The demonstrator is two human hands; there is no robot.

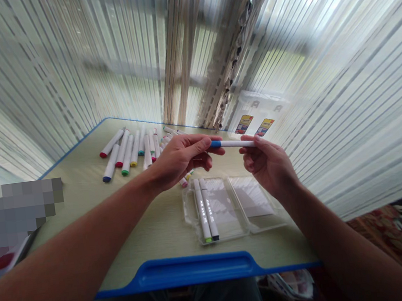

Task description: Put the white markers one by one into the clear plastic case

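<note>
A white marker with a blue cap [235, 143] is held level above the table between my two hands. My left hand [190, 154] pinches its blue end between thumb and fingers. At the plain white end, my right hand [268, 159] grips with thumb and fingertips. Below them lies an open clear plastic case [229, 235]. Two white markers [204, 208] rest side by side in its left part, one with a lime end and one with a dark end. The case's right part is partly hidden by my right hand and forearm.
Several loose markers [124, 152] with coloured ends lie piled at the back left, partly behind my left hand. A clear plastic box with labels [255, 114] stands at the back right by the string curtain [131, 56]. The table's near edge has a blue tray [197, 269].
</note>
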